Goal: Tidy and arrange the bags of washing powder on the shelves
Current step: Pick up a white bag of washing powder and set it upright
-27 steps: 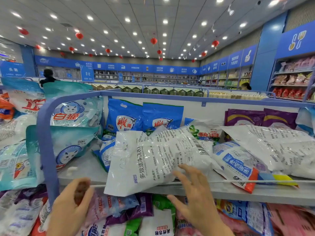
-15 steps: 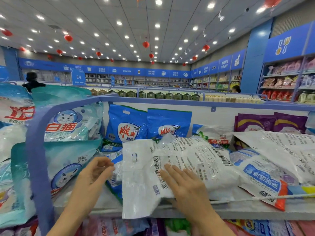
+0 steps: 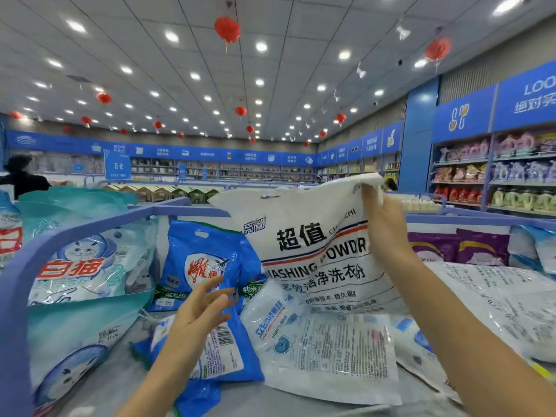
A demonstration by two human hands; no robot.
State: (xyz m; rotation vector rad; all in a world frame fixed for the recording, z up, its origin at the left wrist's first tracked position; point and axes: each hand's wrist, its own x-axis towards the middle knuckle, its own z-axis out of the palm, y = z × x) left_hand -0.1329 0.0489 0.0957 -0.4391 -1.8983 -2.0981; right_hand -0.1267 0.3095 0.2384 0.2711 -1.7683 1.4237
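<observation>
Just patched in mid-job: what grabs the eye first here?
The big white washing powder bag is held up at centre, the right hand pinching its top corner. The left hand hovers open above a blue bag lying flat on the shelf. Red lanterns hang from the ceiling.
</observation>
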